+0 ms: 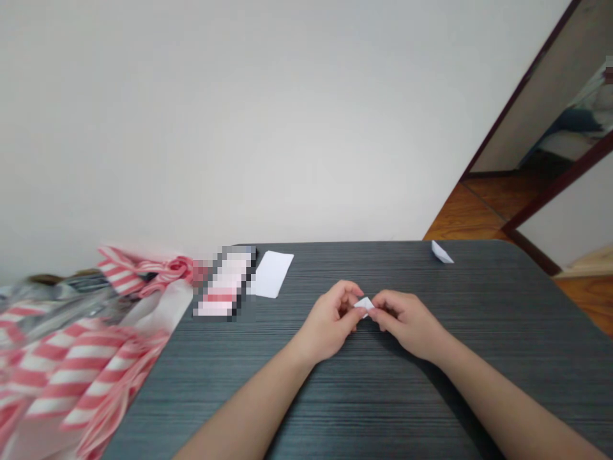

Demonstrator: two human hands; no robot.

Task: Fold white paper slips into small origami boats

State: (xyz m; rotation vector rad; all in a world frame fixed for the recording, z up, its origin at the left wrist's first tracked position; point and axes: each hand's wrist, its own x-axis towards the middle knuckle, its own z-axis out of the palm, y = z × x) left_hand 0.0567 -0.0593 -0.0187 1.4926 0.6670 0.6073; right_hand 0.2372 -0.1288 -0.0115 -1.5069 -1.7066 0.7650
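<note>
A small folded piece of white paper (365, 304) is pinched between my two hands, just above the dark table. My left hand (334, 317) grips its left side between thumb and fingers. On the right side, the thumb and fingertips of my right hand (406, 321) close on the same paper. Parts of the paper are hidden behind the fingertips. Another folded white paper (441, 253) rests near the far right edge of the table. Flat white paper (272, 275) lies at the far left, beside a blurred-out phone-like object (225, 281).
The dark wood-grain table (306, 409) meets a white wall (297, 115) at its far edge. Red-and-white striped cloth (90, 364) is heaped along the table's left side. Beyond the right edge are a wooden floor (483, 214) and a dark-framed opening.
</note>
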